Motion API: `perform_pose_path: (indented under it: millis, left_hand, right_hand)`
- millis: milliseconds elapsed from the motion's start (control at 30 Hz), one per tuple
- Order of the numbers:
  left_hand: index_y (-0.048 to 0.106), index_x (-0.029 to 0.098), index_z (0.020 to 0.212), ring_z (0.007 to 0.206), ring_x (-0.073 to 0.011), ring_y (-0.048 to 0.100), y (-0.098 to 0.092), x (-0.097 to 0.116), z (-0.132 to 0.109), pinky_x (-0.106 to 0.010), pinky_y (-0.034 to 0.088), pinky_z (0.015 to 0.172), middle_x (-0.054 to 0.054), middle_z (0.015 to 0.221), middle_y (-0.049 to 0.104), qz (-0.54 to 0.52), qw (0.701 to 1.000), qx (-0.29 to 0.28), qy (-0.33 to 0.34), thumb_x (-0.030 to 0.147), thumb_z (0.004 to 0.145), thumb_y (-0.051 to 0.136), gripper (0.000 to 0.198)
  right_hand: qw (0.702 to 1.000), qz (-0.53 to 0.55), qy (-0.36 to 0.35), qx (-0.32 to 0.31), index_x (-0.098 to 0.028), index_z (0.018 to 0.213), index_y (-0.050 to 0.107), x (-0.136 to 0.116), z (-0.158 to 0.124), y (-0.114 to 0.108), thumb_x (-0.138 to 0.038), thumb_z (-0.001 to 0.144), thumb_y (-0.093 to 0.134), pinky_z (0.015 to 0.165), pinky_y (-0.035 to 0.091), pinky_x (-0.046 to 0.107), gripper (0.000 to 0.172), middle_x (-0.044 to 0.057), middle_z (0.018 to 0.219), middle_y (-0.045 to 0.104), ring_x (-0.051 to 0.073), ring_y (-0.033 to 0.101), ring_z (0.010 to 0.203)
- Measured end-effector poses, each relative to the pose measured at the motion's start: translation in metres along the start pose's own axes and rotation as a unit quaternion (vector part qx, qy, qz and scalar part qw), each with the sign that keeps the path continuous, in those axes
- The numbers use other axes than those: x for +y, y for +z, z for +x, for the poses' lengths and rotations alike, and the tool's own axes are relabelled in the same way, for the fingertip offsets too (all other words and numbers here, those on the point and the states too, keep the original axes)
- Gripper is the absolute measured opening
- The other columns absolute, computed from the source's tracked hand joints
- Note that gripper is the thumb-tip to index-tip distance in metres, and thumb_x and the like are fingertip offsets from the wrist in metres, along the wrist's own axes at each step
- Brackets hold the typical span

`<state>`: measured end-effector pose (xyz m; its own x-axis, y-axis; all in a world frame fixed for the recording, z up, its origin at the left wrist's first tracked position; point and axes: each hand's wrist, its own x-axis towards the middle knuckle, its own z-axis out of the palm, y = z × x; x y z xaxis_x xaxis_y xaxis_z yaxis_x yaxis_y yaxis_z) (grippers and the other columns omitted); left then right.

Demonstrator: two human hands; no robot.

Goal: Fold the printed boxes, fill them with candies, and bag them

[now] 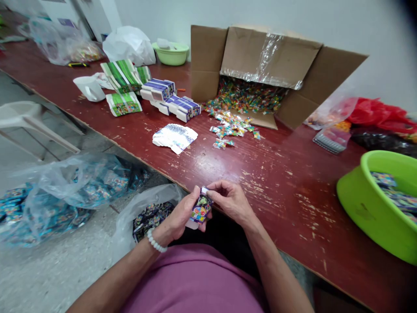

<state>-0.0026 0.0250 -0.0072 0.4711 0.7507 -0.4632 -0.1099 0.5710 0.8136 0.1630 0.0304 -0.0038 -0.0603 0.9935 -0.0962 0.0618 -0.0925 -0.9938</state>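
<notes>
A small dark printed candy box [201, 208] is held over the table's front edge. My left hand [185, 213] is closed around its side, with fingertips showing beneath. At its top end, the fingers of my right hand [230, 201] pinch a white flap. A pale flap also sticks out at the bottom end. Beyond my hands lies a fanned stack of flat white cartons [175, 137]. To its right, small wrapped candies [233, 125] spill from a large open cardboard box [208, 65].
Bundled purple cartons [184, 106] and green cartons [124, 104] lie farther back beside a white mug [89, 88]. A green basin [365, 208] of packets stands at right. Plastic bags of filled packets [107, 178] are low on the left, near a white stool [26, 111].
</notes>
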Motion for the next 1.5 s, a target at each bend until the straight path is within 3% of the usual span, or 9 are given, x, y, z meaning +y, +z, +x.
perform_pose_path:
  millis: [300,500,733,800,900,1000,1100,1300,1500]
  left_hand:
    - [0.064,0.013,0.104,0.042,-0.0113,0.058,-0.005,0.002,-0.001,-0.021,0.045,0.042,-0.005,0.067,0.068,0.055,0.997,-0.009,0.045,0.07,0.09,0.045,0.061]
    - [0.047,0.02,0.14,0.046,-0.0117,0.059,-0.006,0.003,-0.001,-0.02,0.047,0.042,-0.002,0.072,0.066,0.045,0.996,-0.017,0.08,0.062,0.095,0.042,0.061]
    - [0.044,0.024,0.138,0.047,-0.0115,0.059,-0.006,0.001,0.002,-0.021,0.047,0.044,0.0,0.073,0.064,-0.004,0.998,0.014,0.057,0.062,0.092,0.048,0.06]
    - [0.047,0.026,0.133,0.05,-0.012,0.062,-0.008,0.002,0.0,-0.022,0.047,0.048,-0.002,0.079,0.067,-0.041,0.998,0.015,0.047,0.058,0.091,0.055,0.053]
    - [0.058,0.025,0.119,0.071,-0.0157,0.069,-0.013,0.002,-0.007,-0.024,0.051,0.062,-0.006,0.092,0.072,-0.102,0.995,0.005,0.019,0.049,0.086,0.068,0.042]
    - [0.067,0.021,0.109,0.085,-0.018,0.067,-0.021,-0.001,-0.015,-0.025,0.051,0.069,-0.009,0.098,0.073,-0.117,0.993,-0.011,-0.006,0.042,0.08,0.076,0.037]
    - [0.069,0.019,0.099,0.078,-0.016,0.064,-0.031,-0.004,-0.019,-0.025,0.051,0.067,-0.005,0.089,0.07,-0.092,0.996,0.001,-0.006,0.036,0.073,0.083,0.034]
    - [0.066,0.02,0.11,0.073,-0.0134,0.064,-0.045,0.008,-0.014,-0.025,0.053,0.068,-0.002,0.088,0.067,-0.063,0.995,0.067,0.028,0.03,0.07,0.086,0.045]
    - [0.066,0.014,0.101,0.067,-0.0134,0.065,-0.042,0.026,0.006,-0.023,0.057,0.057,-0.003,0.085,0.069,-0.092,0.981,0.149,0.084,0.026,0.064,0.088,0.044]
  right_hand:
    - [0.997,0.057,0.038,0.033,-0.017,0.073,0.072,-0.008,0.002,0.004,-0.036,0.07,0.078,0.051,0.043,0.024,0.02,0.001,0.062,0.068,0.012,0.056,0.053]
    - [0.992,-0.031,-0.091,-0.087,-0.021,0.09,0.073,-0.008,-0.004,-0.008,-0.036,0.092,0.061,0.082,0.05,0.032,0.02,0.005,0.097,0.072,0.018,0.066,0.089]
    - [0.931,-0.255,-0.225,-0.132,-0.025,0.092,0.071,-0.015,0.025,-0.014,-0.022,0.091,0.057,0.08,0.049,0.033,0.015,0.005,0.092,0.068,0.019,0.063,0.086]
    - [0.94,-0.256,-0.212,-0.073,-0.025,0.094,0.071,-0.011,0.057,-0.029,-0.023,0.091,0.053,0.081,0.051,0.035,0.018,0.005,0.094,0.07,0.021,0.064,0.086]
    - [0.913,-0.347,-0.163,0.137,-0.02,0.118,0.067,0.001,0.115,-0.062,-0.014,0.081,0.054,0.1,0.043,0.047,0.04,0.013,0.124,0.066,0.03,0.058,0.113]
    - [0.907,-0.369,-0.098,0.18,-0.019,0.127,0.064,0.015,0.161,-0.09,-0.011,0.074,0.057,0.109,0.033,0.055,0.053,0.013,0.139,0.06,0.034,0.049,0.128]
    - [0.915,-0.344,-0.069,0.196,-0.016,0.111,0.071,0.026,0.178,-0.104,-0.017,0.079,0.057,0.107,0.034,0.055,0.036,0.016,0.124,0.069,0.035,0.055,0.121]
    - [0.943,-0.236,-0.018,0.234,-0.012,0.107,0.069,0.025,0.14,-0.106,-0.042,0.085,0.055,0.084,0.052,0.044,0.039,0.015,0.099,0.074,0.028,0.068,0.092]
    - [0.985,0.13,0.07,0.085,-0.02,0.097,0.071,0.001,0.047,-0.066,-0.044,0.068,0.081,0.051,0.048,0.023,0.039,0.006,0.093,0.073,0.014,0.065,0.067]
